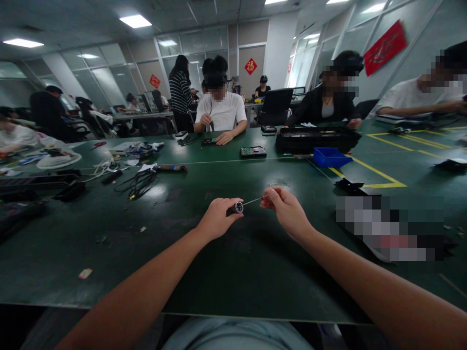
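My left hand (219,218) is closed around a short dark cylinder with a bright metal ring (239,207) at its open end. That end faces toward me and to the right. In my right hand (286,210) a thin metal rod (252,201) is pinched between thumb and fingers. The rod points left, and its tip is at or very near the cylinder's ring; I cannot tell whether it goes inside. The rod's other end is hidden by my fingers. Both hands are held above the green table (233,272).
A black cable coil (136,184) and a pen-like tool (170,168) lie at left. Ahead are a hard drive (253,152), a blue bin (331,157) and a long black tray (317,140). A co-worker (221,109) sits opposite. Black parts (355,187) lie at right.
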Motion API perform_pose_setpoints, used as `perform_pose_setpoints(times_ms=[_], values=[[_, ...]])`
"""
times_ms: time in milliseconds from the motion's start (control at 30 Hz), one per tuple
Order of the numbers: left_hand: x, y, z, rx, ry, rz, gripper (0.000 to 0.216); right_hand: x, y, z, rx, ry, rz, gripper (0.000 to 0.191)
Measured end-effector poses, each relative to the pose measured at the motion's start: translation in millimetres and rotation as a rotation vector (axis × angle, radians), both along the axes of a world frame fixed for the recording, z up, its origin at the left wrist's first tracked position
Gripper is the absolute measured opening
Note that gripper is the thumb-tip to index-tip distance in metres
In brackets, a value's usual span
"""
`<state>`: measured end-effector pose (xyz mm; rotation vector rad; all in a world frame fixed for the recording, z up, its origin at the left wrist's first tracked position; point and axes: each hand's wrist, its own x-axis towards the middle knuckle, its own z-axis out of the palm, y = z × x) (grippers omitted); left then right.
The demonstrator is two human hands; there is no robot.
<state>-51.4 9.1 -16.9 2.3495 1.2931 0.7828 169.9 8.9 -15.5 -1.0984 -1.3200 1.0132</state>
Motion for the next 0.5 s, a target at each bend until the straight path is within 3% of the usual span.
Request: perform_pose_setpoints(times_ms=[233, 500], values=[[-1.2, 2.1, -2.9, 0.016, -0.021, 0.006, 0.039, -1.5, -8.1, 10.1, 0.065, -0.105, 0.016, 0.029], [-0.8, 2.3, -3.5, 0.022, -0.014, 0.023, 0.039, 0.9, -17.5, 25.3, 0.119, -0.435, -0.087, 0.034]])
